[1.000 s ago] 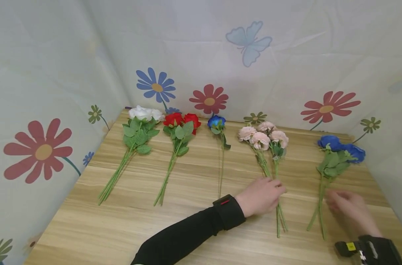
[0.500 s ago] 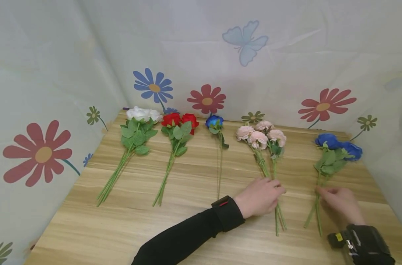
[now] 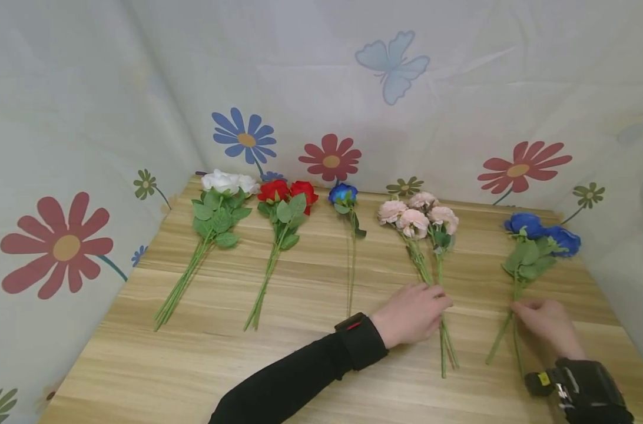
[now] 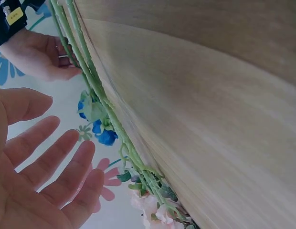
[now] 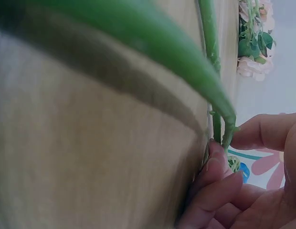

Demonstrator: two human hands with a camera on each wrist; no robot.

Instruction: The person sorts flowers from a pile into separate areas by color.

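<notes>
My right hand [image 3: 549, 321] pinches a stem of the two dark blue roses [image 3: 541, 234] on the right of the table. In the right wrist view, the thumb [image 5: 262, 131] and fingertips close on a green stem [image 5: 186, 62], and a second stem lies beside it. My left hand [image 3: 414, 315] hovers by the stems of the pink flowers [image 3: 419, 218]. The left wrist view shows its fingers [image 4: 67, 176] spread and relaxed, apart from the pink flowers' stems [image 4: 90, 71]. The pink bunch lies flat, its stems crossing.
To the left on the wooden table [image 3: 141, 365] lie white roses [image 3: 228, 182], red roses [image 3: 288, 193] and a single blue flower [image 3: 344, 195] with a thin stem. A patterned cloth [image 3: 300, 76] hangs behind and at both sides of the table.
My right hand has moved left onto the blue roses' stems and pinched one. The right-hand stem's lower end has swung slightly right. My left hand has barely moved.
</notes>
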